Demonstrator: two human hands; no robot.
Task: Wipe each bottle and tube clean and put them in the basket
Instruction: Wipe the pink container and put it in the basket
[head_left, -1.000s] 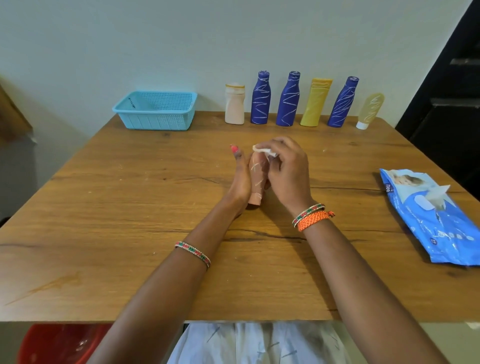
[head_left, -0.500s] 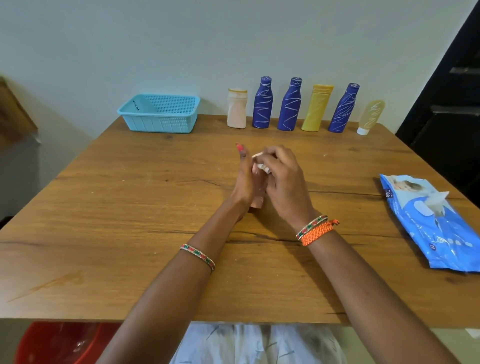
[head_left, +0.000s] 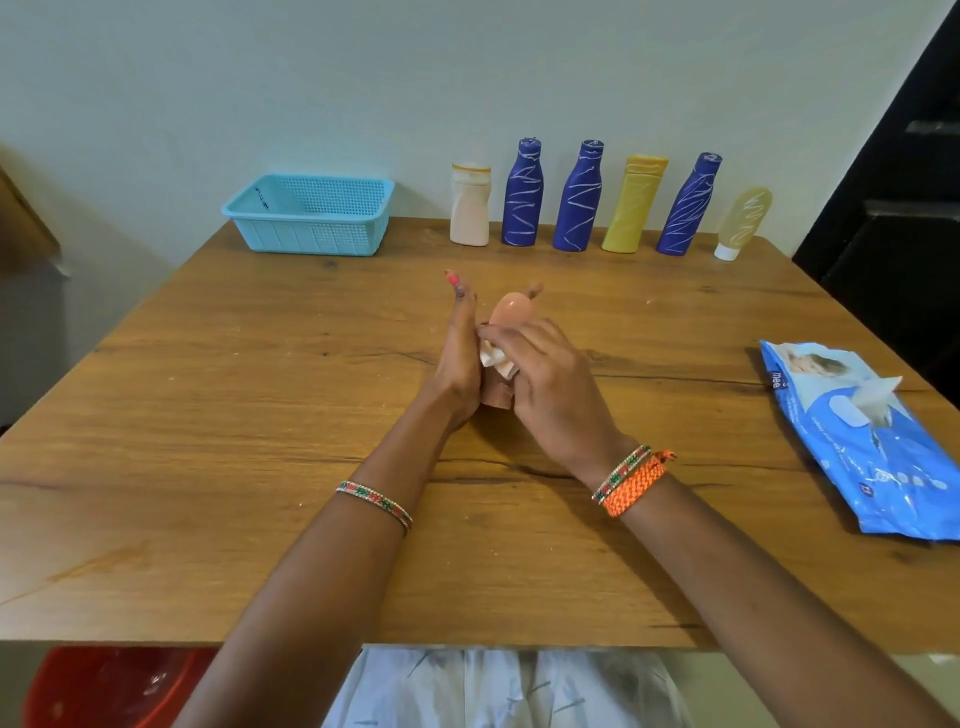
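At the table's middle my left hand (head_left: 460, 358) holds a peach tube (head_left: 511, 314) standing cap down, its rounded top showing above my fingers. My right hand (head_left: 545, 387) pinches a small white wipe (head_left: 493, 358) against the tube's lower half. The light blue basket (head_left: 311, 214) stands empty at the back left. Along the back wall stand a cream bottle (head_left: 470, 203), three blue bottles (head_left: 522, 193) (head_left: 579, 197) (head_left: 688, 205), a yellow bottle (head_left: 635, 203) and a pale yellow tube (head_left: 743, 221) on its white cap.
A blue pack of wet wipes (head_left: 862, 436) lies at the right edge with one wipe sticking out. A red bin (head_left: 104, 686) sits under the table's front left. A dark doorway (head_left: 904, 156) is at the far right.
My right hand has slid the wipe down from the tube's top to its lower part, uncovering the clean rounded end. My left hand stays on the tube.
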